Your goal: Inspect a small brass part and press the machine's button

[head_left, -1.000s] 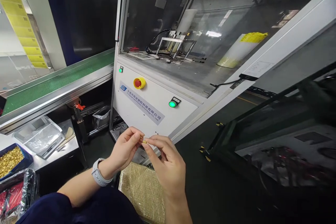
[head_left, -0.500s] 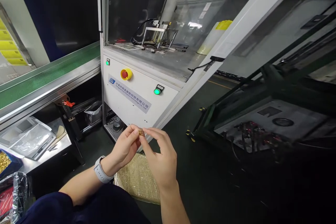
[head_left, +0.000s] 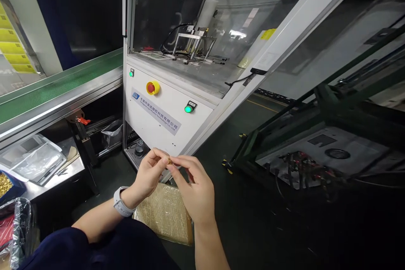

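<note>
A small gold-coloured metal piece (head_left: 170,161) is pinched between the fingertips of both hands, in front of the white machine cabinet. My left hand (head_left: 151,173), with a pale watch band on the wrist, grips it from the left with thumb and fingers. My right hand (head_left: 194,185) holds it from the right between thumb and forefinger. The fingers cover most of the piece, so its shape is hard to make out. Below the hands lies a box wrapped in clear film (head_left: 163,215).
The white machine cabinet (head_left: 152,114) has buttons and a metal fixture (head_left: 194,40) inside. A green conveyor (head_left: 63,84) runs at the left. Beneath it, a metal table (head_left: 47,190) bears plastic bags near a blue bin of gold parts (head_left: 4,185). A dark green frame (head_left: 335,101) stands right.
The camera view has shifted slightly. Both hands still pinch the small piece, and the fingers have moved a little around it.
</note>
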Available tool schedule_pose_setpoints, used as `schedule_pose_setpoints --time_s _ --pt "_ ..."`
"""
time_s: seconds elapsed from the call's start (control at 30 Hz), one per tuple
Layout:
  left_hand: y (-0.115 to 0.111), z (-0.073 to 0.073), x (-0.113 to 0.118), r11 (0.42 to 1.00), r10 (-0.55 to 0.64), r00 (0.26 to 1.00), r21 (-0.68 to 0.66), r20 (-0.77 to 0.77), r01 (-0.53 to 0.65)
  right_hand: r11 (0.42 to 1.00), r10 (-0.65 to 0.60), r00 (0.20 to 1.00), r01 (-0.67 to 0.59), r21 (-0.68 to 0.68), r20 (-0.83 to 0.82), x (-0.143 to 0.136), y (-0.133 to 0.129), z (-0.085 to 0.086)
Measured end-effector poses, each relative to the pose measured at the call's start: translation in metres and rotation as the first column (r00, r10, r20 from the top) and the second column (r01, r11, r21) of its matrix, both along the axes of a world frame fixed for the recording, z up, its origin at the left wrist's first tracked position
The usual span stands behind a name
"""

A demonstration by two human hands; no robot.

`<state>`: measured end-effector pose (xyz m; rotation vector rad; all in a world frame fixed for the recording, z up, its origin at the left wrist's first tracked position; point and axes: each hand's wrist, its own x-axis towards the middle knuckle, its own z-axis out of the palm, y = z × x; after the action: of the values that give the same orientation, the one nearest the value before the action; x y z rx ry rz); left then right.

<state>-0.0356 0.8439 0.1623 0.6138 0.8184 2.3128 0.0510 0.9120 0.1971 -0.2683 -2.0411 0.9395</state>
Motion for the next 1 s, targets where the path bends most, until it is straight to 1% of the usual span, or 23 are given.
schedule_pose_setpoints --time_s 0.07,0.1,0.17,0.23,0.3,0.37,0.43,0.47,0.53,0.6,0.63,0.67,0.7,0.73,0.77,0.8,0.83,0.87,0.9,0.93,0.97,1.0 --pt "-0.002 -0.004 -0.002 0.996 0.088 0.990 -0.014 -0.108 -0.090 0.987 0.064 0.996 -0.071 -0.142 -0.055 -0.006 0.003 -0.006" --pt "-0.002 -0.006 -0.003 0.994 0.099 0.986 -0.028 -0.132 -0.104 0.969 0.102 0.990 -0.121 -0.215 -0.097 -0.011 0.004 -0.008" --pt "-0.004 -0.008 -0.006 0.994 0.087 0.990 -0.064 -0.115 -0.094 0.922 0.159 0.971 -0.211 -0.325 -0.179 -0.020 0.006 -0.014" --pt "-0.005 -0.009 -0.009 0.991 0.091 0.993 -0.086 -0.076 -0.097 0.893 0.179 0.960 -0.251 -0.372 -0.217 -0.030 0.006 -0.018" --pt "-0.006 -0.008 -0.014 0.984 0.138 0.987 -0.102 -0.076 -0.146 0.895 0.162 0.960 -0.240 -0.377 -0.226 -0.038 0.005 -0.021" --pt "-0.007 -0.006 -0.019 0.969 0.199 0.974 -0.125 -0.107 -0.212 0.909 0.129 0.963 -0.210 -0.359 -0.237 -0.047 0.003 -0.024" --pt "-0.011 -0.006 -0.025 0.952 0.243 0.959 -0.155 -0.148 -0.265 0.939 0.093 0.967 -0.164 -0.302 -0.237 -0.056 0.002 -0.027" --pt "-0.013 -0.006 -0.028 0.943 0.258 0.951 -0.172 -0.168 -0.286 0.960 0.080 0.970 -0.137 -0.244 -0.229 -0.061 0.002 -0.029" --pt "-0.019 -0.007 -0.034 0.930 0.262 0.946 -0.211 -0.192 -0.300 0.992 0.068 0.975 -0.088 -0.086 -0.214 -0.074 0.004 -0.034" --pt "-0.026 -0.012 -0.040 0.933 0.218 0.963 -0.254 -0.161 -0.254 0.995 0.088 0.973 -0.075 0.066 -0.213 -0.088 0.010 -0.040" --pt "-0.030 -0.015 -0.044 0.939 0.182 0.976 -0.275 -0.119 -0.209 0.990 0.113 0.970 -0.091 0.110 -0.214 -0.095 0.013 -0.044" --pt "-0.033 -0.018 -0.050 0.942 0.134 0.988 -0.299 -0.075 -0.150 0.986 0.140 0.968 -0.118 0.116 -0.207 -0.103 0.018 -0.048" --pt "-0.036 -0.021 -0.059 0.938 0.087 0.995 -0.332 -0.039 -0.095 0.985 0.166 0.968 -0.152 0.084 -0.190 -0.110 0.023 -0.054" --pt "-0.038 -0.023 -0.071 0.925 0.056 0.998 -0.374 -0.022 -0.060 0.983 0.184 0.969 -0.184 0.014 -0.167 -0.116 0.028 -0.060" --pt "-0.040 -0.023 -0.088 0.906 0.049 0.998 -0.419 -0.026 -0.056 0.976 0.188 0.972 -0.201 -0.087 -0.141 -0.121 0.034 -0.068" --pt "-0.041 -0.021 -0.111 0.886 0.076 0.996 -0.455 -0.051 -0.091 0.957 0.186 0.977 -0.205 -0.206 -0.108 -0.127 0.040 -0.077" --pt "-0.042 -0.015 -0.139 0.864 0.134 0.986 -0.475 -0.103 -0.167 0.925 0.183 0.981 -0.196 -0.324 -0.070 -0.131 0.046 -0.086" --pt "-0.042 -0.007 -0.174 0.843 0.223 0.962 -0.463 -0.159 -0.272 0.887 0.191 0.981 -0.185 -0.424 -0.028 -0.136 0.051 -0.097" --pt "-0.040 0.005 -0.214 0.811 0.342 0.911 -0.418 -0.231 -0.410 0.846 0.218 0.976 -0.179 -0.501 0.020 -0.141 0.055 -0.107" --pt "-0.038 0.019 -0.259 0.763 0.448 0.834 -0.348 -0.323 -0.545 0.812 0.253 0.966 -0.177 -0.556 0.061 -0.146 0.059 -0.118" --pt "-0.033 0.036 -0.307 0.696 0.537 0.740 -0.284 -0.404 -0.660 0.780 0.310 0.945 -0.190 -0.597 0.104 -0.152 0.062 -0.127" --pt "-0.027 0.053 -0.356 0.617 0.613 0.647 -0.237 -0.452 -0.750 0.758 0.328 0.935 -0.178 -0.627 0.131 -0.159 0.064 -0.135"
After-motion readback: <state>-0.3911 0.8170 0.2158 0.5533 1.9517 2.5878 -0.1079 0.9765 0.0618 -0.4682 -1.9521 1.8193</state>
